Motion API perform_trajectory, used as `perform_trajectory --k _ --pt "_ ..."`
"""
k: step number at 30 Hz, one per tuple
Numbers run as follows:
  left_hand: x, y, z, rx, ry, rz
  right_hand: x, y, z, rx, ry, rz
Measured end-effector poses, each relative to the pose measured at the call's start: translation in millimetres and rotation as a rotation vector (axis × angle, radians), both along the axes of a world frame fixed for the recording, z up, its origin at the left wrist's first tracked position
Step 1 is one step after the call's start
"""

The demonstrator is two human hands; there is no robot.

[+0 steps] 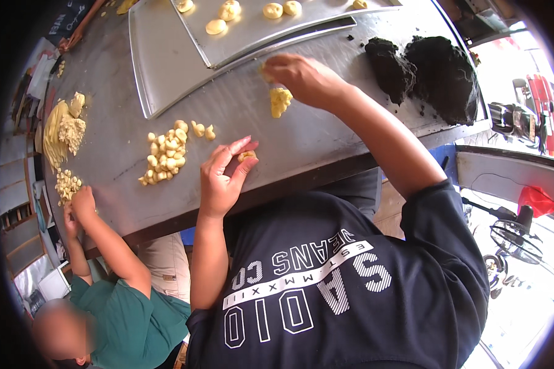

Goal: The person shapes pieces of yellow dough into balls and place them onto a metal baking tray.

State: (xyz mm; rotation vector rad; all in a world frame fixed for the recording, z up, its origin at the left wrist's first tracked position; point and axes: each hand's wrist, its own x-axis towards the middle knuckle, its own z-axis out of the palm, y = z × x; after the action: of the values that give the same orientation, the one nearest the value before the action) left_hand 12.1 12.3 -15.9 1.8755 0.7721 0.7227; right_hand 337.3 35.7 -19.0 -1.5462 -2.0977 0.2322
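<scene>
My left hand (220,178) is curled near the table's front edge, with a small piece of yellow dough (247,156) between thumb and fingers. Farther right and away, my right hand (305,79) is bent over the table, fingers closed; a bit of yellow dough shows at its fingertips. Just below that hand lies a soft yellow lump of dough (281,103), partly covered by it. A pile of small pale dough balls (166,154) sits to the left of my left hand. Beside the pile lie a few loose dough pieces (198,128).
Metal trays (160,55) stand at the back, with round dough buns (229,10) on one. A large black mass (440,74) fills the table's right end. On the left, a co-worker's hands (82,203) touch small dough pieces near a larger dough heap (61,132). Another person stands far left.
</scene>
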Motion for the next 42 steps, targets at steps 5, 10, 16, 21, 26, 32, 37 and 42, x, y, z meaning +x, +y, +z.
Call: perform_trajectory --k 5,10,16,21,26,32,37,42 --pt "5 -2 0 -0.001 -0.039 -0.008 -3 -11 15 0.06 -0.161 -0.035" --pt "17 0 5 0.62 0.138 -0.06 -13 24 1 0.184 -0.29 -0.053" --pt "-7 10 17 0.273 0.205 -0.247 -3 1 38 0.05 -0.162 -0.128" --pt "-16 15 7 0.028 0.162 -0.217 -8 14 27 0.151 -0.18 -0.078" --pt "-10 17 9 -0.052 0.077 -0.25 -11 30 6 0.146 -0.233 -0.106" --pt "-20 17 1 -0.185 0.037 -0.21 17 -42 28 0.017 0.0 -0.128" --pt "-8 12 7 -0.043 0.033 -0.208 11 -130 24 0.069 -0.066 -0.209" --pt "-17 7 -2 -0.144 -0.006 -0.181 -28 -141 29 -0.019 0.136 0.021"
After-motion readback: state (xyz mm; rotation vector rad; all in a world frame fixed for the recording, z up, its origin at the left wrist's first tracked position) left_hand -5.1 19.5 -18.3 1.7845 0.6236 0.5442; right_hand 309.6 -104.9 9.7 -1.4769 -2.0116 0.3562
